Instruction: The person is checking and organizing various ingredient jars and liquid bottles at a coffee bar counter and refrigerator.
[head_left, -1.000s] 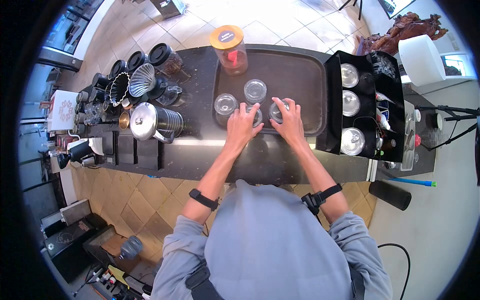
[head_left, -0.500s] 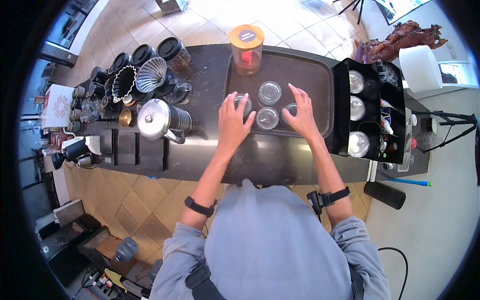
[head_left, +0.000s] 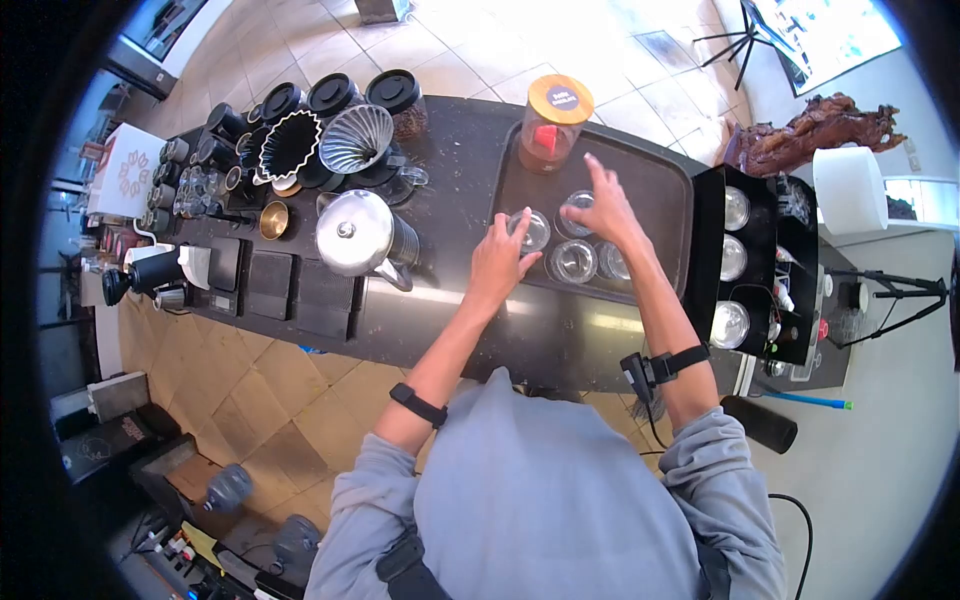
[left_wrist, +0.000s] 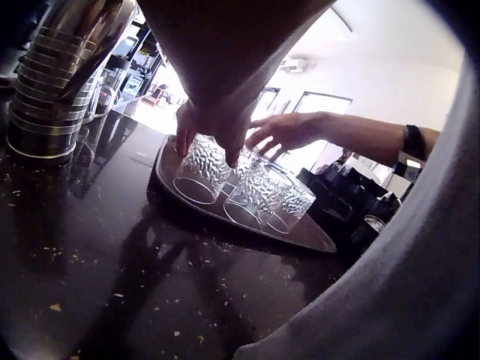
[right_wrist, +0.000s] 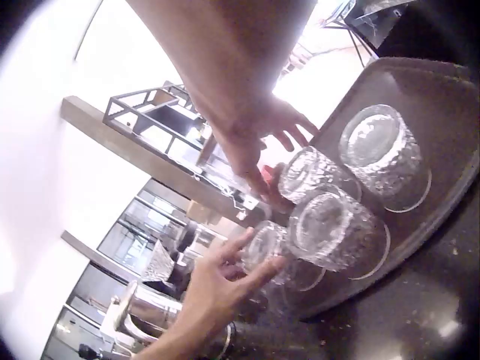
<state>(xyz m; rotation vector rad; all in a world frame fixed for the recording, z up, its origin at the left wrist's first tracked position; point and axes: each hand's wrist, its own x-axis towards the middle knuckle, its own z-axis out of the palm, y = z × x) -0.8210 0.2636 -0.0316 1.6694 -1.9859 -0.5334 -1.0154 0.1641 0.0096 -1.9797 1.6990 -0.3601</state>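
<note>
4 upturned textured clear glass tumblers (head_left: 573, 259) cluster at the dark tray's (head_left: 655, 185) near-left corner. Left hand (head_left: 500, 262) rests on 1, right hand (head_left: 603, 205) on another, fingers straight. Rigid, fragile; hold by the sides.

Four upturned textured glasses (head_left: 573, 260) on tray (head_left: 660, 190)

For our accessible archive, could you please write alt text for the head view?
Seen from above, a person at a dark counter reaches over four upturned glasses on a black tray: the left hand touches one glass, the right hand hovers open. A lidded jar stands at the tray's far edge, a steel kettle to the left.
</note>
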